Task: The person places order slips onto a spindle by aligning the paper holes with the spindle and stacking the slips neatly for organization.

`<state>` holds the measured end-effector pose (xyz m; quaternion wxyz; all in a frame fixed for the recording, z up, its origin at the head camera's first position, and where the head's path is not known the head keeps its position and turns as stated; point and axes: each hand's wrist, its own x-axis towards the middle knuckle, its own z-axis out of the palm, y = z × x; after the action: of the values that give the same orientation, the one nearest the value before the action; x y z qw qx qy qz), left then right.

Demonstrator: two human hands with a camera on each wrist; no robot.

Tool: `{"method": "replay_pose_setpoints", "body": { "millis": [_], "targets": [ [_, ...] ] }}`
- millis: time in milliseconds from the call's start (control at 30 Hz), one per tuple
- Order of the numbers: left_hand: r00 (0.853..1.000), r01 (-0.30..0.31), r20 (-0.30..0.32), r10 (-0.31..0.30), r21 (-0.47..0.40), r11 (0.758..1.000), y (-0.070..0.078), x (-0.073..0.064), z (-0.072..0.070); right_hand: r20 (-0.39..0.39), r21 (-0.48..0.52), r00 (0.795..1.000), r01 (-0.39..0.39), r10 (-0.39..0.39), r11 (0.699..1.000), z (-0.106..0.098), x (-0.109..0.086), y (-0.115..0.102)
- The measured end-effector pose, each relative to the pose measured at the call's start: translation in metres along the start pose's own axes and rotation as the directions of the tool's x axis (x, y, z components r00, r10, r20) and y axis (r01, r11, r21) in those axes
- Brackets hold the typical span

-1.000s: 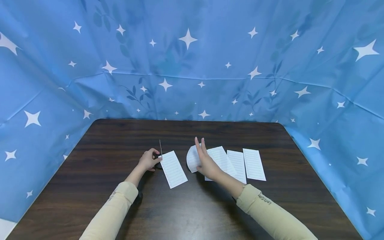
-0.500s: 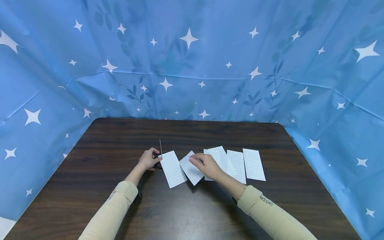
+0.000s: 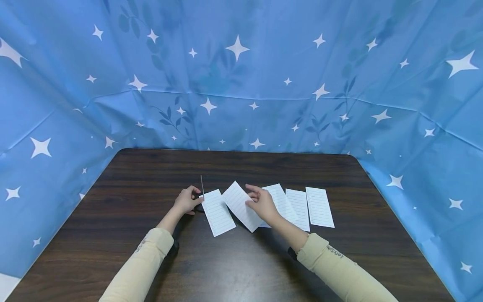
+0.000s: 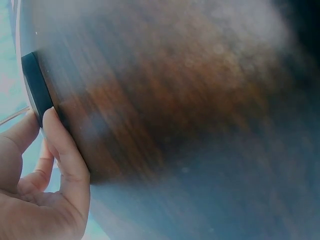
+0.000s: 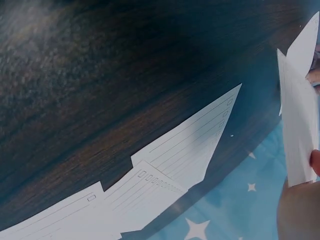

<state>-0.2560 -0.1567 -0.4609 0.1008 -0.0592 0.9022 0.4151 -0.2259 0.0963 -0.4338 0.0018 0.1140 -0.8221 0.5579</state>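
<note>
My left hand (image 3: 185, 200) grips the black base (image 4: 37, 87) of a paper spike, whose thin metal rod (image 3: 202, 184) stands upright. A white lined sheet (image 3: 217, 213) lies beside that hand, its upper left corner at the rod; whether it is pierced I cannot tell. My right hand (image 3: 266, 205) pinches another lined sheet (image 3: 239, 205) between thumb and fingers. This sheet is tilted, with its lined face showing and its left edge overlapping the first sheet in the head view. The right wrist view shows the held sheet (image 5: 298, 117) nearly edge-on, beside my thumb.
More lined sheets lie on the dark wooden table (image 3: 226, 268): one (image 3: 278, 199) partly behind my right hand, one (image 3: 299, 207) overlapped by it, and one (image 3: 320, 206) farthest right. A blue curtain with white stars (image 3: 241, 84) hangs behind the table.
My right hand's fingers, stretched upward a second ago, are now bent around the sheet's edge. That sheet has swung from a curled position to a tilted one nearer the spike. My left hand has stayed still.
</note>
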Motion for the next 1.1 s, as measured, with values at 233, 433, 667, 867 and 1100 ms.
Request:
{"method": "replay_pose_setpoints", "body": {
  "millis": [233, 433, 667, 867, 1100],
  "targets": [
    [1.000, -0.002, -0.005, 0.002, -0.001, 1.000, 0.001, -0.001, 0.001, -0.057, -0.052, 0.996, -0.065, 0.062, 0.997, 0.001, 0.003, 0.006],
    [1.000, -0.001, 0.004, 0.001, -0.005, 1.000, 0.004, -0.002, -0.001, -0.092, -0.081, 0.993, -0.080, 0.073, 0.994, 0.001, 0.006, 0.006],
    [0.999, 0.000, 0.044, 0.001, -0.026, 1.000, 0.003, 0.000, -0.003, -0.059, -0.076, 0.993, -0.108, 0.103, 0.991, 0.003, 0.007, 0.002],
    [0.999, 0.013, 0.052, -0.011, -0.038, 0.999, 0.002, 0.002, -0.005, -0.041, -0.058, 0.993, -0.112, 0.109, 0.992, 0.006, 0.007, -0.001],
    [0.998, 0.024, 0.064, -0.023, -0.028, 0.999, -0.002, 0.004, -0.003, -0.023, -0.022, 0.993, -0.114, 0.113, 0.993, 0.007, 0.006, -0.006]
  ]
}}
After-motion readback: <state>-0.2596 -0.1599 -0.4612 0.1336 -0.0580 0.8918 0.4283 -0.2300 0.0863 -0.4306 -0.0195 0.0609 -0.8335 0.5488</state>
